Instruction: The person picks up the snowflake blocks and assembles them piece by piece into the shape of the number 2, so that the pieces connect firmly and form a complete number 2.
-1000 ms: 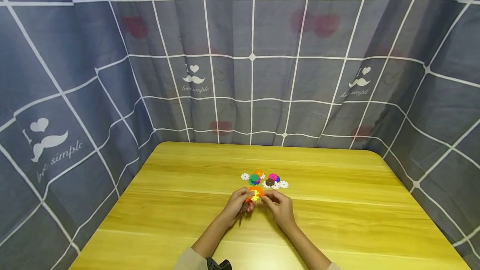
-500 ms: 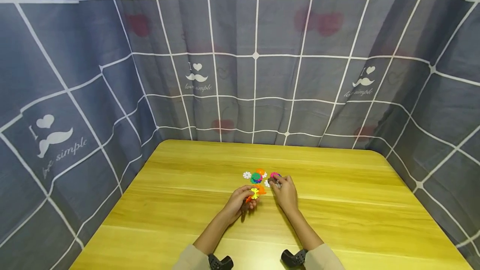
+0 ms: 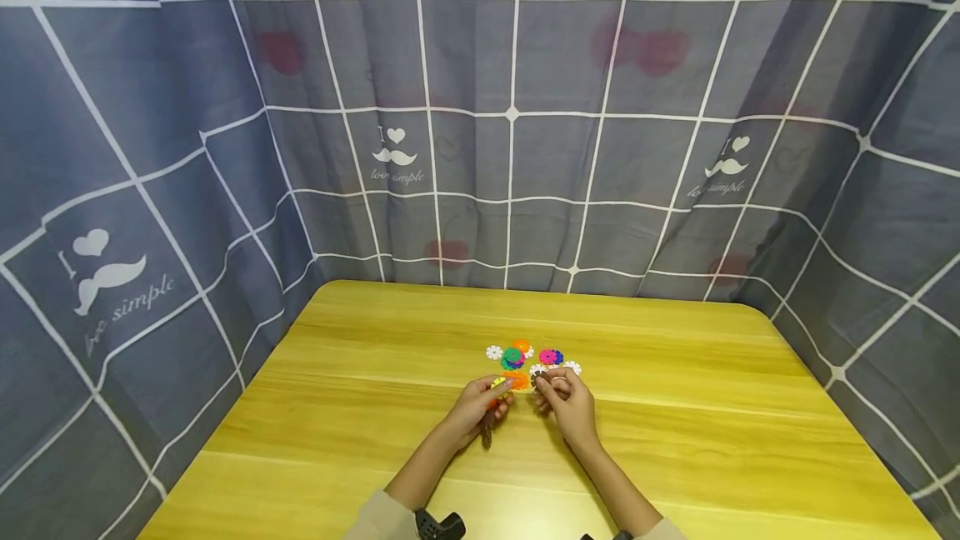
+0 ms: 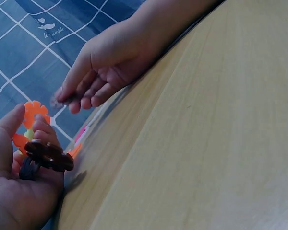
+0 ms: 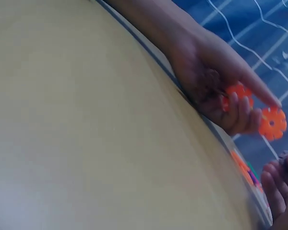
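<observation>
My left hand (image 3: 472, 408) holds a joined cluster of notched plastic snowflake discs. In the left wrist view an orange disc (image 4: 36, 114) stands at its fingertips, and brown discs (image 4: 48, 155) stick out by the palm. A yellow disc (image 3: 498, 383) shows under the thumb in the head view. To the right, my right hand (image 3: 572, 407) pinches a brown snowflake disc (image 3: 537, 378) between thumb and fingers, apart from the cluster. The right wrist view shows two orange discs of the cluster, the outer orange disc (image 5: 272, 123) beyond the index finger; the fingers hide part of it.
Loose discs lie just beyond the hands: a white disc (image 3: 493, 352), a green disc (image 3: 513, 355), a pink disc (image 3: 548, 357) and another white disc (image 3: 572, 367), among others. A checked curtain (image 3: 465, 148) surrounds the wooden table (image 3: 360, 340).
My right hand left the cluster, reached to the loose discs and took the brown disc, then drew it back toward the left hand. The left hand has kept its hold, turning the cluster slightly.
</observation>
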Tool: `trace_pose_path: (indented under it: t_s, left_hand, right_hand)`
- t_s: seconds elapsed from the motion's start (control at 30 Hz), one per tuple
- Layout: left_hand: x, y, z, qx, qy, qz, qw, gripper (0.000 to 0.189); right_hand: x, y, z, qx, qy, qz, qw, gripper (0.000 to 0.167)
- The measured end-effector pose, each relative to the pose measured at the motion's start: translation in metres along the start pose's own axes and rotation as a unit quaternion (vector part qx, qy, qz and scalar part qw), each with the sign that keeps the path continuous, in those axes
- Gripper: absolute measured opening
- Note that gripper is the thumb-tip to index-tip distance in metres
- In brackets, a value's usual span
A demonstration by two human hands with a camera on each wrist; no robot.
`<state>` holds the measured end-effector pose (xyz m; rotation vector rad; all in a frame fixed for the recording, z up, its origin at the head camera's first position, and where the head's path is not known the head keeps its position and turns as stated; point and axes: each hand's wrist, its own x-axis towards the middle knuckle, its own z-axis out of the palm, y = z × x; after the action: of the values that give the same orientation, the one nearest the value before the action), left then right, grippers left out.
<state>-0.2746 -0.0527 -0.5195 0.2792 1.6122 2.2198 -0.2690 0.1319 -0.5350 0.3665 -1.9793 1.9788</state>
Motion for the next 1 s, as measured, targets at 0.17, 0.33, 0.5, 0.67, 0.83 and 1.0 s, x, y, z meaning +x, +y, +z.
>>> trace_pose_path:
  t_s: [0.17, 0.33, 0.5, 0.67, 0.83, 1.0]
  left_hand:
    - [0.000, 0.001, 0.001, 0.020, 0.008, 0.009, 0.9997, 0.035]
    - [-0.004, 0.005, 0.005, 0.047, -0.003, 0.015, 0.9988, 0.043]
    - [-0.014, 0.015, 0.012, 0.081, -0.007, 0.030, 0.9962, 0.038]
    - [-0.018, 0.017, 0.016, 0.080, -0.003, 0.040, 0.9959, 0.031]
    - [-0.019, 0.019, 0.014, 0.058, 0.002, 0.024, 0.9981, 0.032]
    - [-0.017, 0.019, 0.013, 0.057, -0.003, 0.031, 0.9979, 0.032]
  right_hand:
    - [-0.007, -0.006, 0.004, 0.060, -0.015, 0.013, 0.9980, 0.027]
    - [-0.009, -0.006, 0.005, 0.064, -0.018, 0.030, 0.9973, 0.029]
    - [-0.011, -0.004, 0.006, 0.066, -0.023, 0.032, 0.9971, 0.030]
    - [-0.013, -0.005, 0.009, 0.094, -0.036, 0.016, 0.9948, 0.033]
    - [-0.016, -0.007, 0.014, 0.125, -0.029, 0.022, 0.9915, 0.029]
    - [-0.016, -0.012, 0.017, 0.131, -0.014, 0.031, 0.9908, 0.026]
